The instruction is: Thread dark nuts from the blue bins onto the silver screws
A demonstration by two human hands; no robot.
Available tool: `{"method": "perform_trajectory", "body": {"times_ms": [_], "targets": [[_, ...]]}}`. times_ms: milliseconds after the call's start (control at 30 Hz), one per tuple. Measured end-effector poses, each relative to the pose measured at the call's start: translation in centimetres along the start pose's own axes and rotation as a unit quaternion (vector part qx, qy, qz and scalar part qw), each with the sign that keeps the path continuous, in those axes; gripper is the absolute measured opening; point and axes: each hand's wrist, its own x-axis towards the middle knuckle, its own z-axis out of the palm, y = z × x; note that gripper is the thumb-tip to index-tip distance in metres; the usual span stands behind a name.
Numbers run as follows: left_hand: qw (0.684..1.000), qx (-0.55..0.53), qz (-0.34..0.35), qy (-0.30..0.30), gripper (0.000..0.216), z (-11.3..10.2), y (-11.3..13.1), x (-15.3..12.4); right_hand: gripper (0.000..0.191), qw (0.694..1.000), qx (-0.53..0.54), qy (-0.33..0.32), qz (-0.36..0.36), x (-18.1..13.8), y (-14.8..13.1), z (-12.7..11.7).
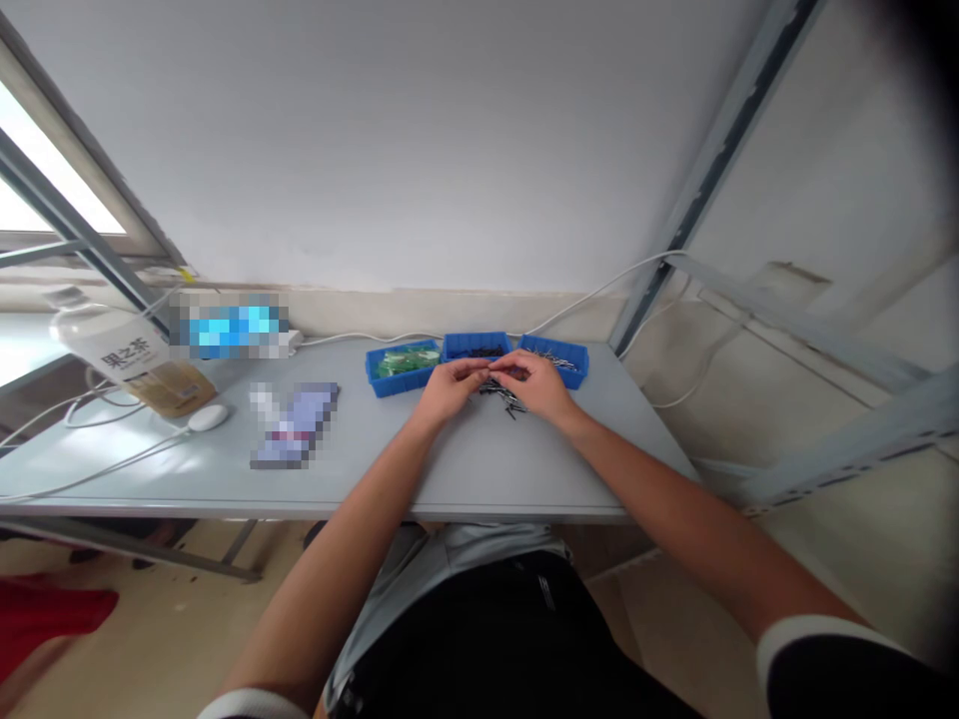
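My left hand (452, 387) and my right hand (537, 383) meet fingertip to fingertip just in front of the blue bins. Both are closed in a pinch; whatever sits between the fingertips is too small to name. Beneath them lies a loose pile of thin dark and silver pieces, like screws or pins (511, 402). Behind the hands, the middle blue bin (477, 345) holds small dark pieces. Green and clear pieces fill the left blue bin (403, 382). In the right blue bin (573, 377) are slim silvery pieces, partly hidden by my right hand.
On the grey table (516, 474), a blurred flat purple item (304, 424) lies to the left. Farther left are a large bottle (139, 350), a white mouse-like object (208, 417) and white cables. A metal frame post (674, 230) rises at the right.
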Motion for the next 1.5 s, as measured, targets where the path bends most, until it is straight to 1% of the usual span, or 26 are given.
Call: {"method": "perform_trajectory", "body": {"times_ms": [67, 133, 267, 333, 467, 567, 700, 800, 933, 1000, 1100, 1233, 1300, 1400, 1500], "targets": [[1.0, -0.018, 0.001, 0.022, 0.046, 0.1, 0.2, 0.0, 0.023, 1.0, 0.0, 0.004, 0.021, 0.0, 0.0, 0.2], [0.999, -0.025, 0.011, 0.037, 0.043, 0.1, 0.3, 0.0, 0.024, 0.998, 0.025, 0.007, 0.057, -0.1, 0.2, 0.3], [0.998, -0.023, 0.052, 0.029, 0.041, 0.2, 0.4, 0.1, 0.03, 0.985, 0.126, 0.005, 0.118, 0.1, 0.7, 0.4], [0.997, -0.01, 0.068, 0.022, 0.042, 0.2, 0.5, 0.1, 0.034, 0.98, 0.156, 0.005, 0.126, 0.2, 0.9, 0.4], [0.996, 0.015, 0.081, 0.018, 0.044, 0.3, 0.7, 0.1, 0.038, 0.977, 0.176, 0.002, 0.123, 0.4, 1.3, 0.4], [0.995, 0.022, 0.096, 0.014, 0.042, 0.4, 1.0, -0.1, 0.041, 0.972, 0.19, -0.026, 0.133, 0.3, 1.5, 0.5], [0.993, 0.041, 0.115, -0.001, 0.038, 0.5, 1.3, -0.3, 0.032, 0.973, 0.156, -0.064, 0.155, 0.1, 1.7, 0.5], [0.987, 0.082, 0.136, 0.006, 0.033, 0.5, 1.4, -0.4, 0.027, 0.977, 0.135, -0.061, 0.152, -0.1, 1.7, 0.4], [0.978, 0.13, 0.162, 0.014, 0.031, 0.6, 1.6, -0.6, 0.027, 0.983, 0.107, -0.061, 0.137, -0.1, 1.5, 0.2], [0.974, 0.145, 0.172, 0.02, 0.029, 0.5, 1.6, -0.6, 0.027, 0.987, 0.088, -0.062, 0.119, 0.0, 1.2, 0.1], [0.97, 0.153, 0.186, 0.027, 0.021, 0.3, 1.6, -0.4, 0.024, 0.994, 0.044, -0.061, 0.081, 0.0, 0.8, -0.2], [0.972, 0.149, 0.184, 0.014, 0.017, 0.1, 1.5, -0.3, 0.02, 0.998, -0.033, -0.052, 0.017, 0.1, 0.5, -0.6], [0.973, 0.149, 0.175, 0.003, 0.017, 0.2, 1.4, -0.3, 0.019, 0.997, -0.057, -0.049, -0.002, 0.2, 0.5, -0.7], [0.977, 0.137, 0.165, 0.0, 0.019, 0.3, 1.2, -0.4, 0.018, 0.998, -0.047, -0.046, 0.01, 0.2, 0.4, -0.7], [0.984, 0.105, 0.143, 0.01, 0.026, 0.3, 0.9, -0.3, 0.023, 0.996, 0.004, -0.062, 0.063, 0.1, 0.5, -0.5]]}}
